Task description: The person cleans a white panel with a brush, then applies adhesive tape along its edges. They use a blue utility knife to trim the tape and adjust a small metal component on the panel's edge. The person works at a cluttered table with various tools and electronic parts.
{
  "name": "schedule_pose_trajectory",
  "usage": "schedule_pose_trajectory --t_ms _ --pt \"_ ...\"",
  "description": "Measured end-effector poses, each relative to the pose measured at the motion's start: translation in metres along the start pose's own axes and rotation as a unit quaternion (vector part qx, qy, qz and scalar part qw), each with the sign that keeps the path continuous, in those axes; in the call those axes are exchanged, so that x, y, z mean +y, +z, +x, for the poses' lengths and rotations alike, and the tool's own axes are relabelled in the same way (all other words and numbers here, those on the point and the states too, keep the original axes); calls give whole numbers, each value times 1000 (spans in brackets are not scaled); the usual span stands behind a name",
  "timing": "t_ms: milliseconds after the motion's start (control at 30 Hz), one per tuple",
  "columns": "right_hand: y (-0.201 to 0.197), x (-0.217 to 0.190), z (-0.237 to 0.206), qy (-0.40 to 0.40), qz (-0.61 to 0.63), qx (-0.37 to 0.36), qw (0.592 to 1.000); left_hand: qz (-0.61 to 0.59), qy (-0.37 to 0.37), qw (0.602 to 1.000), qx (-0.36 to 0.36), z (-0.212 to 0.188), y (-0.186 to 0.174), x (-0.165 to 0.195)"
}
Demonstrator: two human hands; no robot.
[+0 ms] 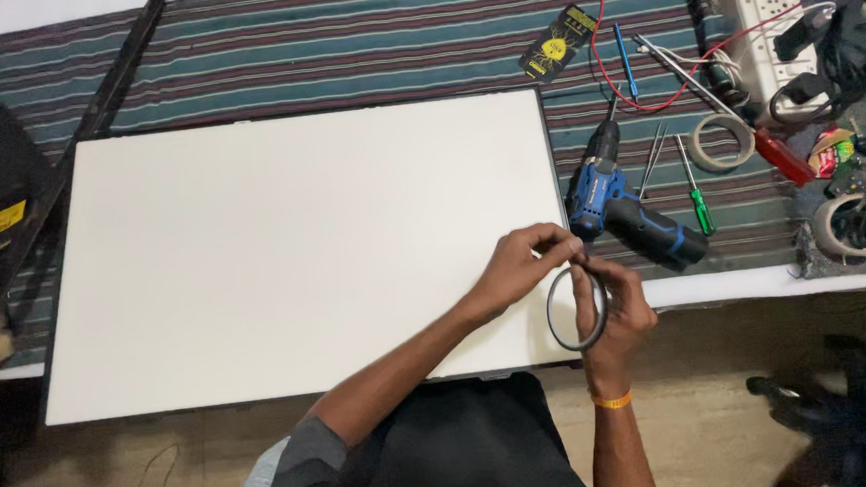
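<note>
**Materials and finishes on the bench**

White panel (pixel 303 251): smooth, matt, paper-like sheet, thin dark edge. Striped cloth (pixel 361 47), at 12 o'clock from it: woven textile, coarse ribbed weave. Tape roll (pixel 576 309), at 4 o'clock: dark, slightly glossy band. Cordless drill (pixel 623 207), at 3 o'clock: blue and black moulded plastic, mild sheen. Green screwdriver (pixel 695 199), beyond the drill: translucent plastic handle, bright metal shaft. Wristband (pixel 612 400), at 5 o'clock: smooth orange, rubbery.

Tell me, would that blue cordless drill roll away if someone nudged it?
Probably not: the blue cordless drill lies on its side on the striped cloth, its angled handle blocking rolling. It looks bulky, so likely heavy.
</note>
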State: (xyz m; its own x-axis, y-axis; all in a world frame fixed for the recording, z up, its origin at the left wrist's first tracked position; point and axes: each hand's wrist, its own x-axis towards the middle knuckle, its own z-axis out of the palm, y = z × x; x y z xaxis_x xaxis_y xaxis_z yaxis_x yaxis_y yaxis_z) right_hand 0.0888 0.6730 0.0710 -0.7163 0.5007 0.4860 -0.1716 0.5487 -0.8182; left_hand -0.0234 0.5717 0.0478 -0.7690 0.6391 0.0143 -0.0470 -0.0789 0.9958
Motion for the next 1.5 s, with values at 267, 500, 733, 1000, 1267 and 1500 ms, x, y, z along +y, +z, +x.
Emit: schedule_pose_trajectory --t_ms 267,500,733,1000,1267,1500 --pt "39 48 91 -37 -52 -23 998 -88 -48 995 1 95 -36 -18" --pt "83 102 155 -35 2 -76 996 -25 -82 996 -8 193 -84 -39" --pt "106 124 166 -32 59 -66 996 -2 -24 1000 16 244 -102 -59" --pt "131 135 203 11 86 -7 996 30 146 987 63 302 -122 -59" --pt "144 151 182 53 28 -21 998 233 90 955 158 304 -132 -97" --pt "146 164 175 41 -39 -61 997 238 47 959 145 308 -140 -110"
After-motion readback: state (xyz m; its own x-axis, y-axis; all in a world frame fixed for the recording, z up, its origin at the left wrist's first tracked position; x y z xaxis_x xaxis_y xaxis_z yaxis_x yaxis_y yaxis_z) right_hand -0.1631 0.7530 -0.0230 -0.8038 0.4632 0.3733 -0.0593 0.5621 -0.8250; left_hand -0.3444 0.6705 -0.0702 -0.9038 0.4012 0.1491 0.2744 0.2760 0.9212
